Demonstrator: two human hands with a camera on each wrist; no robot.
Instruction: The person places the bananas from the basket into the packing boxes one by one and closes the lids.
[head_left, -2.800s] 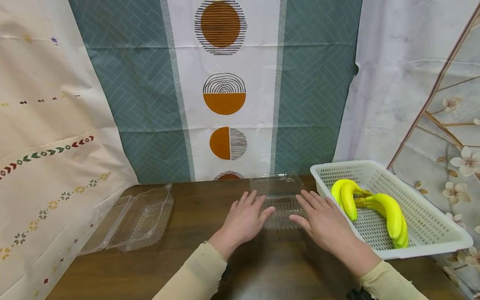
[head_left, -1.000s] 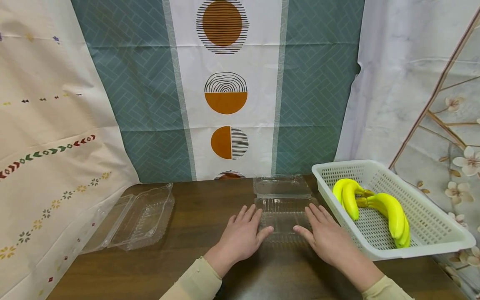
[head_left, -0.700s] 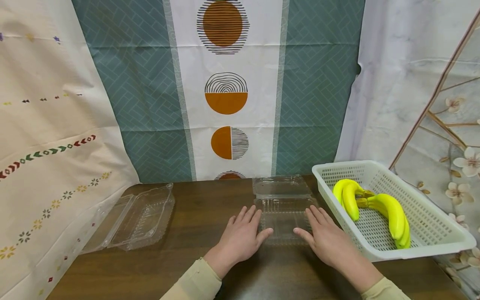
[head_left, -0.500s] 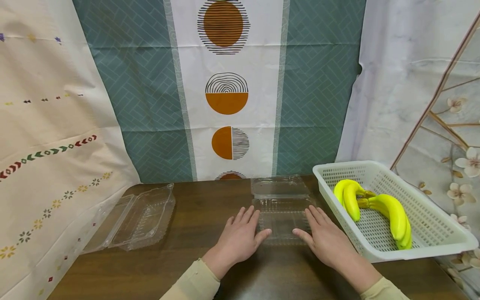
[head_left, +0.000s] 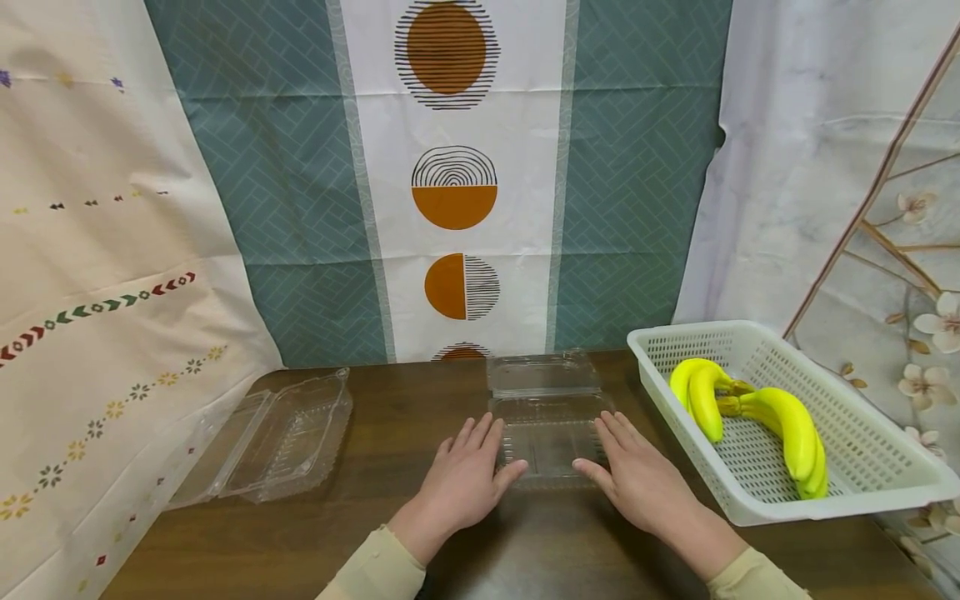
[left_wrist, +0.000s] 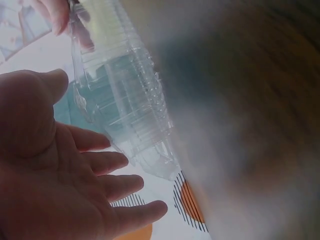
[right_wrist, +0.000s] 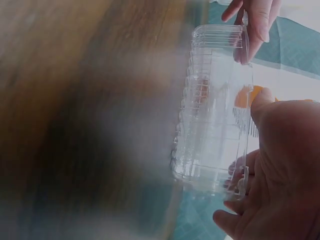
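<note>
A clear plastic clamshell container [head_left: 553, 454] stands on the table with its lid [head_left: 542, 375] folded back toward the curtain. My left hand [head_left: 467, 477] lies along its left side, fingers extended and thumb pointing inward. On the opposite side my right hand [head_left: 637, 475] mirrors it, fingertips at the container's right wall. The left wrist view shows the fingers [left_wrist: 120, 185] straight and spread beside the container's wall [left_wrist: 120, 90]. In the right wrist view, some fingers show through the clear container [right_wrist: 215, 120]; whether the palm touches cannot be told.
A second clear clamshell [head_left: 288, 437] lies with its lid unfolded at the table's left. At the right, a white perforated basket [head_left: 840, 508] holds yellow bananas [head_left: 783, 429]. Curtains [head_left: 630, 208] close off the back and sides of the wooden table [head_left: 405, 400].
Both hands and the clamshell between them came nearer to me, then shifted a little to the left. The basket, the bananas and the second clamshell stayed in place.
</note>
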